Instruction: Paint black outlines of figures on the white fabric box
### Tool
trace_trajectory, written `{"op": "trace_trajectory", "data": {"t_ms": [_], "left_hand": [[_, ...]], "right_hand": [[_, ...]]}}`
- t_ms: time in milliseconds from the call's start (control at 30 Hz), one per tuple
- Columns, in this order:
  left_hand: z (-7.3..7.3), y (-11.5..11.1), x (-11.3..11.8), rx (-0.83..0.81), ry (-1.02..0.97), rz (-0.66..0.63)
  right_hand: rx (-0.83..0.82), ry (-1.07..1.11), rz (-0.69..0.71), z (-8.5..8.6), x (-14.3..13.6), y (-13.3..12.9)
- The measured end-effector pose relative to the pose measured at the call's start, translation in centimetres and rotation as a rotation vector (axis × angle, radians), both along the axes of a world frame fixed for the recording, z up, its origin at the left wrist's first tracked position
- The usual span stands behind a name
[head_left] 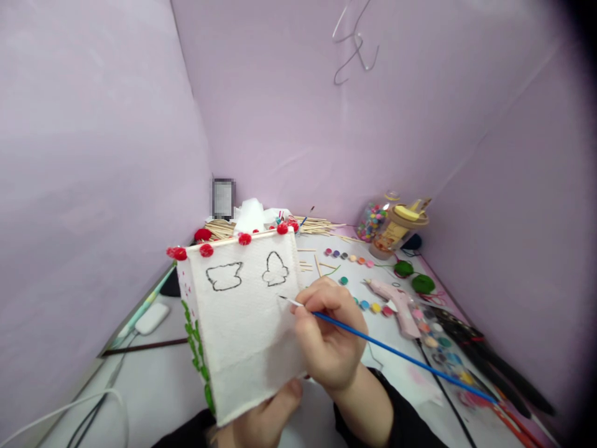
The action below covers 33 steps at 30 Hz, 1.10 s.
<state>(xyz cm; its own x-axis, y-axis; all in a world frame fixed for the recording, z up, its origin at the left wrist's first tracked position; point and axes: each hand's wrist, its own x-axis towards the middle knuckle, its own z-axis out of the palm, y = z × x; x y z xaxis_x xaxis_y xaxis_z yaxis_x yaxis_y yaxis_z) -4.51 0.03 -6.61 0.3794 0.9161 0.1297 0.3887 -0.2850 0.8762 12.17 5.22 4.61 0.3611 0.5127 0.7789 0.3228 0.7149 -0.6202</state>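
Observation:
A white fabric-covered box (247,336) is tilted up in front of me, red pompoms along its top edge and green leaf shapes down its left side. Its front face carries two black outlines, one wide and one taller. My left hand (268,420) grips the box from below, thumb at the bottom edge, other fingers hidden. In my right hand (333,336) is a thin blue paintbrush (396,351), pinched near its metal collar. The dark brush tip is at the front face, just below the right outline; whether it touches is unclear.
Small paint pots (375,307) and a pink glue gun (396,305) lie to the right. Behind them stand a jar of pompoms (372,222) and a brown cup (396,230). Wooden sticks (317,225) are at the back, a white case (152,318) at left, black pliers (485,354) at right.

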Motion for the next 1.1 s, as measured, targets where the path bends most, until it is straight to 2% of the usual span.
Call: {"op": "trace_trajectory", "data": {"t_ms": [100,300,567,833,1100], "left_hand": [[-0.1,0.1,0.2,-0.044,0.007,-0.061],[-0.4,0.0,0.0,-0.082,0.064,-0.057],[-0.6,0.1,0.3,-0.083,0.013,-0.038],[-1.1,0.1,-0.5,-0.067,0.078,-0.021],[-0.4,0.3,0.0,-0.061,0.08,-0.057]], "right_hand": [[-0.005,-0.03,0.003,0.0,0.1,0.0],[-0.016,-0.06,-0.033,0.4,-0.1,0.1],[-0.023,-0.069,-0.083,0.4,-0.3,0.2],[-0.027,-0.075,-0.112,0.3,-0.3,0.2],[-0.036,-0.068,-0.124,0.2,-0.3,0.2]]}}
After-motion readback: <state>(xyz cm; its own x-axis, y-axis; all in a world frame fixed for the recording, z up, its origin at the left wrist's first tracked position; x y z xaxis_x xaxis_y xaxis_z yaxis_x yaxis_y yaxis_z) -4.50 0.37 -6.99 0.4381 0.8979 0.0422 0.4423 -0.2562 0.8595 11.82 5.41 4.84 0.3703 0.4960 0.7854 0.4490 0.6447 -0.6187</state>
